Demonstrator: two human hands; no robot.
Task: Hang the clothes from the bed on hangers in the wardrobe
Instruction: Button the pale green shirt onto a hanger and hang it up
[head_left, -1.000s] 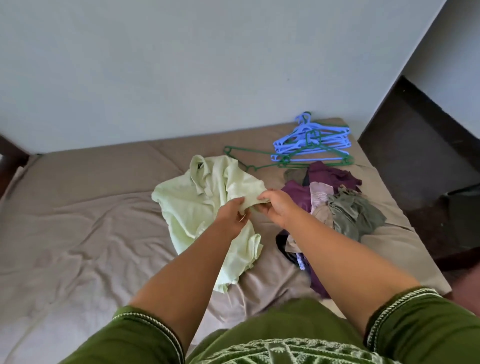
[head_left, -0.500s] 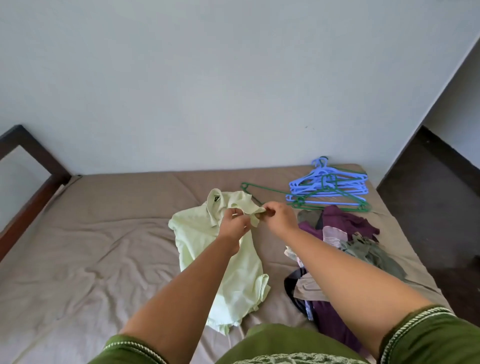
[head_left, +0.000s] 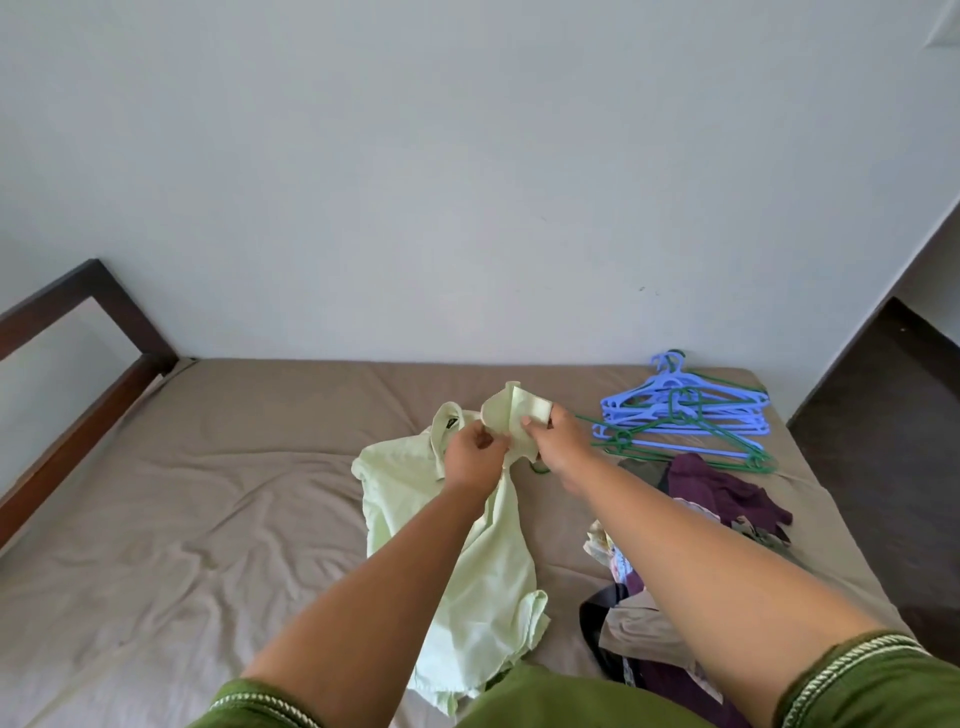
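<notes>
From my feed the pale wall (head_left: 467, 182) fills the upper half of the view, and below it the bed (head_left: 182, 519) stretches across, covered by a creased taupe sheet. A dark wooden bed frame (head_left: 78, 384) runs along its left edge, and a strip of dark floor (head_left: 883, 415) shows to the right of the mattress.

On the middle of the sheet lies the light green shirt (head_left: 483, 571), its body spread toward me and its collar end raised off the bed. Right of it sits a pile of clothes (head_left: 675, 597), with a purple garment (head_left: 722, 493) at the top of the heap. Beyond that pile, near the far right corner of the bed, I see a stack of blue hangers (head_left: 685, 415) tangled with green hangers (head_left: 727, 452), lying flat on the sheet.

Both forearms reach forward from green sleeves (head_left: 872, 680) at the bottom edge. The left hand (head_left: 475, 460) has its fingers curled and pinches a fold of the light green shirt close to the collar. The right hand (head_left: 561, 447), just beside it, pinches the same raised part of the shirt between thumb and fingers, holding a small folded flap upright above the bed. The two hands are nearly touching, with the fabric bunched between them.
</notes>
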